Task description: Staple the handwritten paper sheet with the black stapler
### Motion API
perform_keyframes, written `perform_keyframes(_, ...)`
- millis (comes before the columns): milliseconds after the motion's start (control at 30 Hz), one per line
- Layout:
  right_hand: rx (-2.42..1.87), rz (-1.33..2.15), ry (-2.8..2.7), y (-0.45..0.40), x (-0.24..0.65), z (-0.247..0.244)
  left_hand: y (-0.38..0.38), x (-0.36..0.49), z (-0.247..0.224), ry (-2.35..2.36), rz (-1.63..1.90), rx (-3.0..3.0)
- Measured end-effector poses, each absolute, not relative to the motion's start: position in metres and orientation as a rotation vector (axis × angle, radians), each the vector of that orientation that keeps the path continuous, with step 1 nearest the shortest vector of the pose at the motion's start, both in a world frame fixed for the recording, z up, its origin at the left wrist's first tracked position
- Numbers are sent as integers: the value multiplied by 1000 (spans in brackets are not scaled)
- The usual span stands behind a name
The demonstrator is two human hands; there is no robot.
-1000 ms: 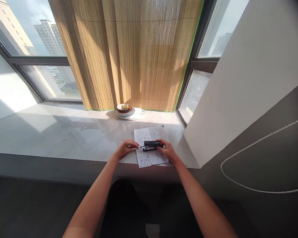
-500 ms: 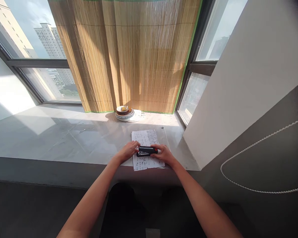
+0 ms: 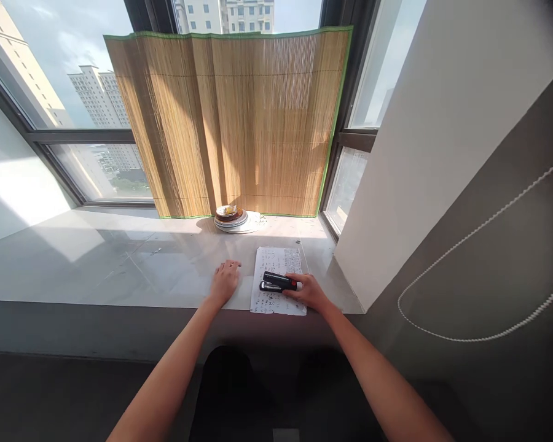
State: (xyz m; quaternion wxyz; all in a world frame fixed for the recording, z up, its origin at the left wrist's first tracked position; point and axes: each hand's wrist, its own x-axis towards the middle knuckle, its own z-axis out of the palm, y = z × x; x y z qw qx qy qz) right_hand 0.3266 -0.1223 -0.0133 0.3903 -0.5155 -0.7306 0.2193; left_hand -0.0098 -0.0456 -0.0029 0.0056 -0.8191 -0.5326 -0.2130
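Pale marble-patterned ledge [image 3: 120,264] stretches below the window, with sunlight falling across its far part. Our landmark is the white rectangular paper [image 3: 270,263], covered in dark handwriting, near the ledge's front edge. Beyond it and a little to its left stands a stack of round white and brown dishes [image 3: 231,220], and behind that hangs a tan slatted blind with green edging [image 3: 258,129]. Well to the paper's right loops a white twisted cord [image 3: 483,339].

Over the paper we have a long black stapler with a small red patch [image 3: 279,281], its narrow front end pointing left. Our right hand [image 3: 309,291] closes narrowly round its rear end, thumb and fingers on opposite sides. Our left hand [image 3: 225,282] holds nothing; its fingers lie loosely spread, just beside the paper's left edge.

To handle the stapler well, we would judge it best to grip firmly near the rear, hold it level, and leave the front arms free of our fingertips. Our left palm could steady the paper from its left side.

We cannot tell whether the stapler rests on the paper or hovers just above. Our right fingers hide its rear end, the handwriting is too small to read, and we cannot count the sheets.
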Motion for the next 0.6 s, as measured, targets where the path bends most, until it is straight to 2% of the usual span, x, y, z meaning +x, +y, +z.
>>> perform_keyframes(200,-1390,607,-1814,-136,381,-12,-25,-109,-3,-2288,-301,-2131)
perform_keyframes(300,-1332,623,-1772,-109,392,0,-17,-130,-7,-2259,-281,-2158)
perform_keyframes(400,-1414,418,-1652,-67,386,6,-17,-129,-12,-2237,-324,-2130)
perform_keyframes(600,-1752,204,-1799,8,357,-17,-23,-124,-9,-2220,-342,-2115)
